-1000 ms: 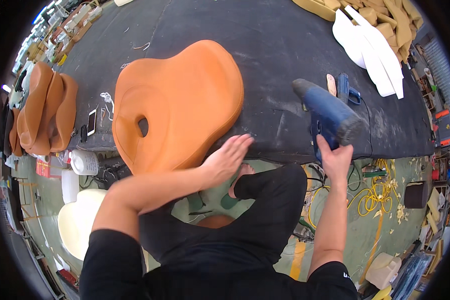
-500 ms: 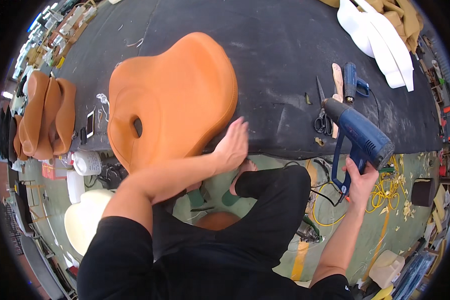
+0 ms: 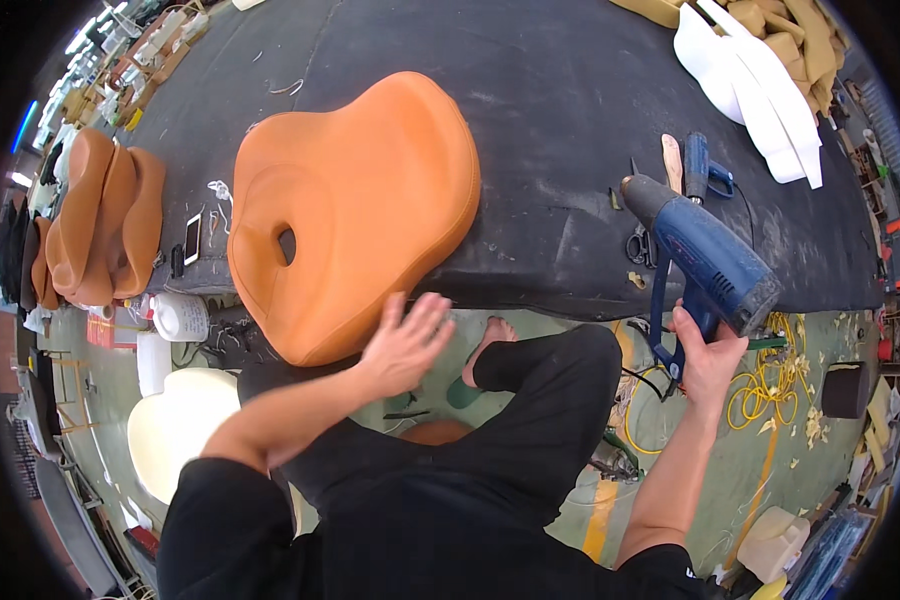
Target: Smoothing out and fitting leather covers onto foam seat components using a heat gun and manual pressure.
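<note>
An orange-brown covered seat cushion with an oval hole lies on the black-covered table, its near end reaching past the table's edge. My left hand, fingers spread, is at the cushion's near right side and holds nothing; whether the fingertips touch it I cannot tell. To the right, my right hand grips the handle of a blue heat gun, whose dark nozzle points up and left over the table. Beyond it lie black-handled scissors, partly hidden, a wooden-handled tool and a second blue heat gun.
White curved panels and tan foam pieces lie at the far right of the table. Several brown cushions stand at the left, near a phone. A yellow cable coils on the floor at right; a cream cushion form is low left.
My left hand has moved left and toward me along the cushion's side. The heat gun in my right hand has shifted slightly left and toward me.
</note>
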{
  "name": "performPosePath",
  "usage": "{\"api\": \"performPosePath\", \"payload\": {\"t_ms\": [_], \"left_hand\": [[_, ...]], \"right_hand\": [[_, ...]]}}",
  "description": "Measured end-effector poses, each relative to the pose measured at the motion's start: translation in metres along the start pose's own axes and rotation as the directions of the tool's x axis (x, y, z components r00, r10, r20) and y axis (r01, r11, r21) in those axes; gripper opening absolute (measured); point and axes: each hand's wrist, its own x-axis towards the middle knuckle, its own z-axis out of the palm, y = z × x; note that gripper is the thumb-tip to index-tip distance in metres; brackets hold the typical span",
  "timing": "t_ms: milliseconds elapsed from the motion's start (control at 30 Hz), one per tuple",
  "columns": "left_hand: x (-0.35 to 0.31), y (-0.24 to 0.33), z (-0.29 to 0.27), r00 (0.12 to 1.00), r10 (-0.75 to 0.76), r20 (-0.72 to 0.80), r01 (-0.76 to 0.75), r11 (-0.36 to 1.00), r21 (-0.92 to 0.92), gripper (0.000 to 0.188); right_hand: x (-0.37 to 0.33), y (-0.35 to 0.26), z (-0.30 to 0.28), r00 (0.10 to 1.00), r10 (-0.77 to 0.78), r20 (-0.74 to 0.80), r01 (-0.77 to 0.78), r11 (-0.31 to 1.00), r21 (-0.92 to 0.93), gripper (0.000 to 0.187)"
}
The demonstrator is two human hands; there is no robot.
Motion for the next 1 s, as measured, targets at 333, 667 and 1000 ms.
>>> {"api": "performPosePath", "payload": {"t_ms": [333,667,1000], "left_hand": [[-0.135,-0.073,0.004,0.759,-0.638,-0.131,0.512,0.708,-0.486,0.126],[-0.145,-0.126,-0.202,0.766,-0.623,-0.159,0.419,0.671,-0.612,0.102],[-0.163,-0.057,-0.208,0.725,-0.632,-0.273,0.371,0.692,-0.619,0.091]], "right_hand": [[-0.035,-0.009,0.039,0.991,0.085,0.103,-0.086,0.996,0.004,0.028],[-0.096,-0.057,0.045,0.984,-0.037,0.177,0.022,0.996,0.083,0.027],[-0.161,-0.05,0.054,0.844,0.281,0.457,-0.406,0.891,0.203,0.038]]}}
